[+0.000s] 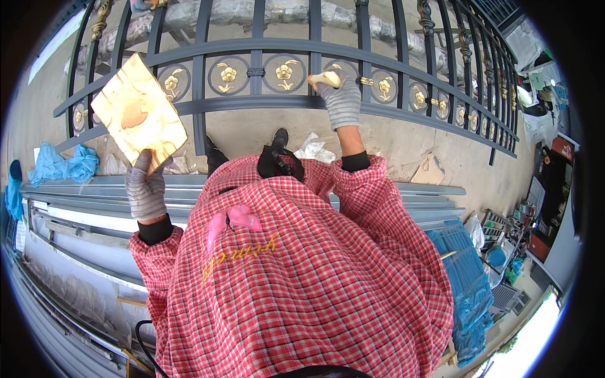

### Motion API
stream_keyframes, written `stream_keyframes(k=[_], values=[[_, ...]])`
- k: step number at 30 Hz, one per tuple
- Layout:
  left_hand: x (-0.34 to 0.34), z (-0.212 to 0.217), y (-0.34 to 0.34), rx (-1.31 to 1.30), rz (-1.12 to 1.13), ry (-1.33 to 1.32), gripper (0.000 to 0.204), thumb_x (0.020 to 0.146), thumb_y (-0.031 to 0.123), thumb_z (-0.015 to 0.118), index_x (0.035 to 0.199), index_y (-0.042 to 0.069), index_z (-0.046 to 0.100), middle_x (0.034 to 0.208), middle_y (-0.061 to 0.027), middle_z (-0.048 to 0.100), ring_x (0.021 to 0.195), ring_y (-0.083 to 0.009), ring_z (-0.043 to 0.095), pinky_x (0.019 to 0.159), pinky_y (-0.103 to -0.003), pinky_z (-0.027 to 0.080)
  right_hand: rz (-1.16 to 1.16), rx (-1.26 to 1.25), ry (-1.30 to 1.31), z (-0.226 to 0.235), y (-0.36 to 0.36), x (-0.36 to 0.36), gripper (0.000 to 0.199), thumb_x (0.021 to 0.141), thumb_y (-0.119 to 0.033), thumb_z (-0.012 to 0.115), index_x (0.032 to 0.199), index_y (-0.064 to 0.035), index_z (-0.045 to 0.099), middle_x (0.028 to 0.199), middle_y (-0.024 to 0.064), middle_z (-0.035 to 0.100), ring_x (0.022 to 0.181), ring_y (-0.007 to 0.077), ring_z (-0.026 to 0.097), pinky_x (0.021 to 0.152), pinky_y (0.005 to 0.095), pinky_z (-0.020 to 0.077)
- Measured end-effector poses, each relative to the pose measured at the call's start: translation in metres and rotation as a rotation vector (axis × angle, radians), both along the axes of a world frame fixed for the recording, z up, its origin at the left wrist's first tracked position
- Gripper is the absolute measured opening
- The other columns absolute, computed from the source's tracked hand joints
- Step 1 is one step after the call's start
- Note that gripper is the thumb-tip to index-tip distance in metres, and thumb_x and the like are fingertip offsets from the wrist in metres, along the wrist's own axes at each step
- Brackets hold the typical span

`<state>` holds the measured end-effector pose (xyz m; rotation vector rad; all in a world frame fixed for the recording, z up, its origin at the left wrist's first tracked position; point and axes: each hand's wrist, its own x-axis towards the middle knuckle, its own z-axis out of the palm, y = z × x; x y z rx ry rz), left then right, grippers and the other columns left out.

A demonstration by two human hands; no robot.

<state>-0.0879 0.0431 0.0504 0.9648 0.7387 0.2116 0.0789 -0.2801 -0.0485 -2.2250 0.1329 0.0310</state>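
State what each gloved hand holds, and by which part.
Left hand: gold-smeared board, gripped at its lower corner. Right hand: small brush, held by its handle.

Left hand [146,189], grey-gloved, grips a flat gold-smeared square board [138,113]. Right hand [340,97] holds a small brush [324,79] against the dark iron fence with gold flower medallions [255,72].

The metal fence [302,75] stands across the top, from 10 to 2 o'clock. The left hand [146,186], at 9 o'clock, holds a flat board [138,113] up before the fence's left part. The right hand [340,101], at 12 o'clock, touches a flower ornament [334,77] on the fence's band. Metal rails [88,195] lie at 8 o'clock, below the board. Stacked sheets [466,277] lie at 4 o'clock.
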Motion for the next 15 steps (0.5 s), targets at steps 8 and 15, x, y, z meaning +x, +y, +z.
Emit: stream_keyframes(k=[8, 15], values=[[0.008, -0.042, 0.026, -0.080, -0.252, 0.077, 0.048, 0.073, 0.018, 0.063, 0.111, -0.004, 0.045, 0.101, -0.0105, 0.056, 0.088, -0.0183, 0.057, 0.075, -0.028, 0.047, -0.071, -0.115, 0.001, -0.007, 0.055, -0.018, 0.035, 0.058, -0.020, 0.072, 0.085, -0.0019, 0.059, 0.078, 0.0143, 0.060, 0.072, 0.0277, 0.058, 0.065, 0.0340, 0.0449], [0.018, -0.038, -0.003, -0.102, -0.378, 0.061, 0.046, 0.072, 0.020, 0.064, 0.108, -0.004, 0.049, 0.099, -0.0092, 0.057, 0.087, -0.0165, 0.056, 0.075, -0.027, 0.046, 0.047, -0.527, 0.080, -0.007, 0.030, 0.000, 0.030, 0.063, -0.022, 0.067, 0.086, -0.0038, 0.060, 0.084, 0.0171, 0.059, 0.080, 0.0312, 0.057, 0.072, 0.0367, 0.0447]])
